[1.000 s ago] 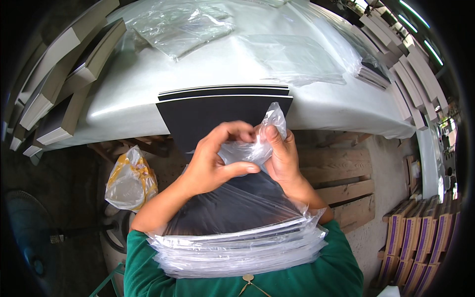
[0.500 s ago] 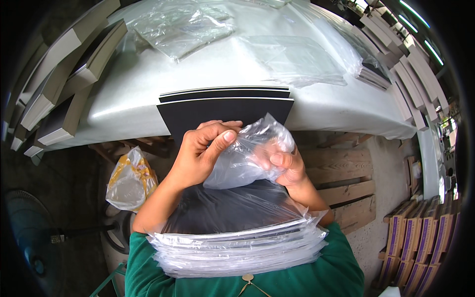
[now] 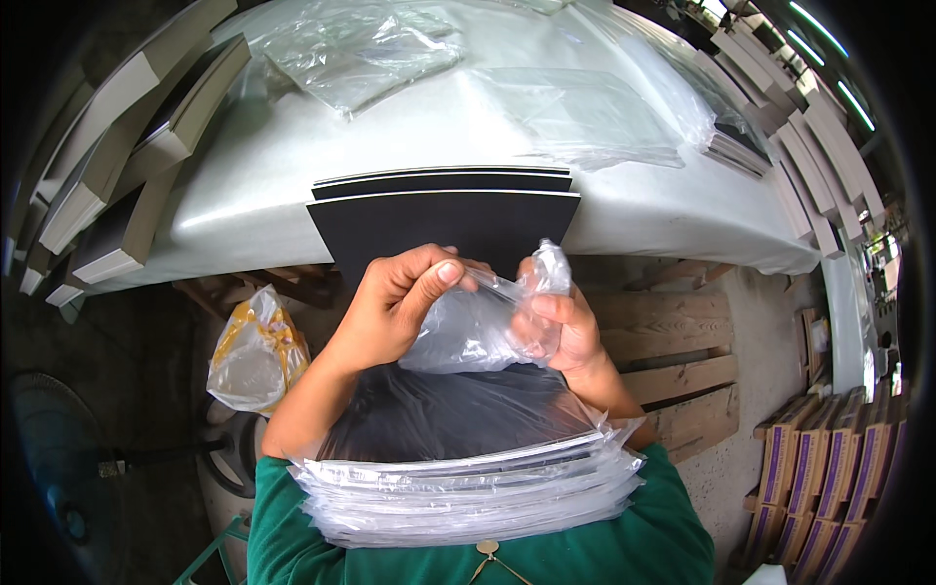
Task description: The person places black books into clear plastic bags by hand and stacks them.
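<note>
1. While the left hand [image 3: 398, 304] pinches an edge of the clear plastic film [image 3: 458, 336] between bent fingers and thumb, the right hand [image 3: 558, 327] grips a bunched part of it, some fingers showing through the film; neither hand is spread wide.
2. The film hangs crumpled between the two hands, above the near stack of wrapped boards [image 3: 468, 502], which lies against the front of the green shirt [image 3: 312, 546], between the forearms; I cannot tell whether the film is loose or joined to the wrapping below.
3. Beyond the hands, black boards [image 3: 439, 224] stand against the edge of the white-covered table [image 3: 244, 200]; flat clear sleeves [image 3: 585, 112] lie farther back on the cover.
4. The film could tear or stretch, I judge, if the hands pulled apart hard, since it looks thin and is gathered into tight folds at the right.
5. It could slip from the left hand, as only a small edge seems caught there; the layers might also cling together, which would make a single edge hard to part.
6. The wrapped stack could slide or fan out if a forearm knocked it, its layers being slick plastic with uneven edges; the upright boards could be scuffed or tipped if a knuckle struck them, for the left hand is near their faces.
</note>
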The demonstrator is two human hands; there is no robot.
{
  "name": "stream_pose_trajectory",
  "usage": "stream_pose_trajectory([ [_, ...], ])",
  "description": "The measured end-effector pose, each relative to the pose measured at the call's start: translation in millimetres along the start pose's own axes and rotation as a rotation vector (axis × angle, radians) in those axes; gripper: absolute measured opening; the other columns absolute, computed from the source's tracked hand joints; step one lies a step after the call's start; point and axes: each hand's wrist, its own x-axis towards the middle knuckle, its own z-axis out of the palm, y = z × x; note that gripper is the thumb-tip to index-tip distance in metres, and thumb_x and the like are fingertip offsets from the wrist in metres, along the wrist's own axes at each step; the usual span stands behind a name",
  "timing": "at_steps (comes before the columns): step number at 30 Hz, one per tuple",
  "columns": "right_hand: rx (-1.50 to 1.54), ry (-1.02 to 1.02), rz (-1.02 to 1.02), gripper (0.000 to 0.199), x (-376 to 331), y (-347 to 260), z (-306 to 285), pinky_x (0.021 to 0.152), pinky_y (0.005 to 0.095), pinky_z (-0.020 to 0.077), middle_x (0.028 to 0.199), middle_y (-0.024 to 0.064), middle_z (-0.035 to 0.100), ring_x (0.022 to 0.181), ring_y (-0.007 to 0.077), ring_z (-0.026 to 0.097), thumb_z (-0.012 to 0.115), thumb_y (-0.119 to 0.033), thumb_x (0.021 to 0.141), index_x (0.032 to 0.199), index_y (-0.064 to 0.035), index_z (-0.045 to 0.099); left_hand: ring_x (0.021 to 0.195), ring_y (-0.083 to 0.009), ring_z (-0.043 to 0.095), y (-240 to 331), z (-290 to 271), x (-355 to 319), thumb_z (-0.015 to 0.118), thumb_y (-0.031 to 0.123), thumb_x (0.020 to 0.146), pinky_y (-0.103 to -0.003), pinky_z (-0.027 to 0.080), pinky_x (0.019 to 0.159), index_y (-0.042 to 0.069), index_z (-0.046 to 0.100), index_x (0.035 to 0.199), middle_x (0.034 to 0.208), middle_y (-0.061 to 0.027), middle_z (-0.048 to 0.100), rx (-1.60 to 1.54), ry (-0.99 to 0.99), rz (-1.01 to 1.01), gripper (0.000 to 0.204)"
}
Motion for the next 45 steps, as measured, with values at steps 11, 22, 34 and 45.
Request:
stream_pose_trajectory([
  [11, -0.117, 0.038, -0.186, 0.023, -19.9, -31.9, -11.9, 0.047, 0.0225, 0.0433, 0.06, 0.0008, 0.053, 0.052, 0.0101, 0.053, 0.05, -0.027, 0.091, 0.085, -0.0042, 0.055, 0.086, -0.0178, 0.059, 18.2, 8.4, -0.4, 0.064, 0.036, 0.08, -0.028, 0.046, 0.074, 0.006, 0.065, 0.096, 0.092, -0.0095, 0.059, 0.035, -0.666, -0.178, 0.034],
  [22, 0.154, -0.094, 0.222, 0.029, -27.3, -33.3, -41.6, 0.047, 0.0123, 0.0341, 0.061, -0.0034, 0.045, 0.056, 0.0031, 0.044, 0.051, -0.038, 0.089, 0.089, -0.0088, 0.054, 0.067, -0.0117, 0.059, -2.9, -48.0, -45.1, 0.062, 0.021, 0.083, -0.029, 0.048, 0.065, 0.002, 0.059, 0.094, 0.07, -0.0042, 0.062, -0.301, -0.247, -0.246, 0.023],
  [34, 0.06, -0.203, -0.109, 0.071, -22.9, -6.3, -38.4, 0.044, 0.0202, 0.0302, 0.063, -0.0043, 0.04, 0.045, 0.0041, 0.034, 0.06, 0.001, 0.07, 0.134, -0.0033, 0.029, 0.086, -0.0258, 0.057, -27.2, -60.6, -93.8, 0.065, 0.035, 0.071, -0.046, 0.042, 0.085, 0.01, 0.065, 0.088, 0.084, -0.0066, 0.063, -0.768, 0.377, -0.298, 0.03],
  [45, -2.035, 0.709, -0.979, 0.027, 18.4, -43.5, -3.2, 0.057, 0.0263, 0.0442, 0.105, 0.0057, 0.056, 0.067, 0.0169, 0.057, 0.065, 0.001, 0.074, 0.1, -0.0051, 0.064, 0.079, -0.0156, 0.042, 11.8, -73.9, -15.2, 0.048, -0.017, 0.056, -0.02, 0.037, 0.067, 0.012, 0.059, 0.114, 0.092, -0.0059, 0.043, 0.885, 0.481, 0.151, 0.066],
])
